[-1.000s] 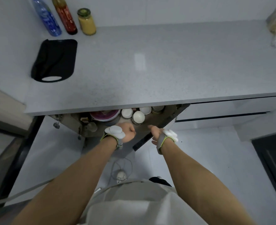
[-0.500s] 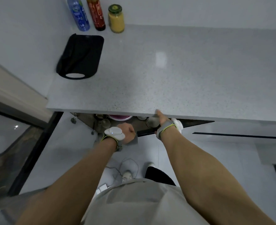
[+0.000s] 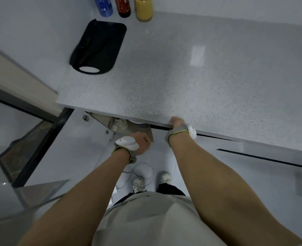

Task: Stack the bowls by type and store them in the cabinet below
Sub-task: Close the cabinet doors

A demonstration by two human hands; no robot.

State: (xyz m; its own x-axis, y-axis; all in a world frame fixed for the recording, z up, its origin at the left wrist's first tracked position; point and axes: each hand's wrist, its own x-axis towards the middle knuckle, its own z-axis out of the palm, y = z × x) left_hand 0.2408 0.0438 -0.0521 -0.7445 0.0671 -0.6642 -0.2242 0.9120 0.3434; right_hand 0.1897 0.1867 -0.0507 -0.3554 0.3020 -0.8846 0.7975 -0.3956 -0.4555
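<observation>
Head view shows the clenched left hand [image 3: 141, 141] and right hand [image 3: 177, 125], grip unclear, closing the cabinet door [image 3: 139, 130], which could pinch fingers against the counter [image 3: 182, 82].

The left hand [image 3: 143, 142] is curled into a fist just below the speckled desk [image 3: 200, 82]. The right hand [image 3: 177, 126] reaches under the desk's front edge, fingers hidden. A black cutting board [image 3: 98, 48] lies near three bottles [image 3: 123, 6].

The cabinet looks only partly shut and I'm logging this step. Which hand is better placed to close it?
Probably the left hand: it grips the open cabinet door at its edge. The right hand rests at the countertop edge.
</observation>
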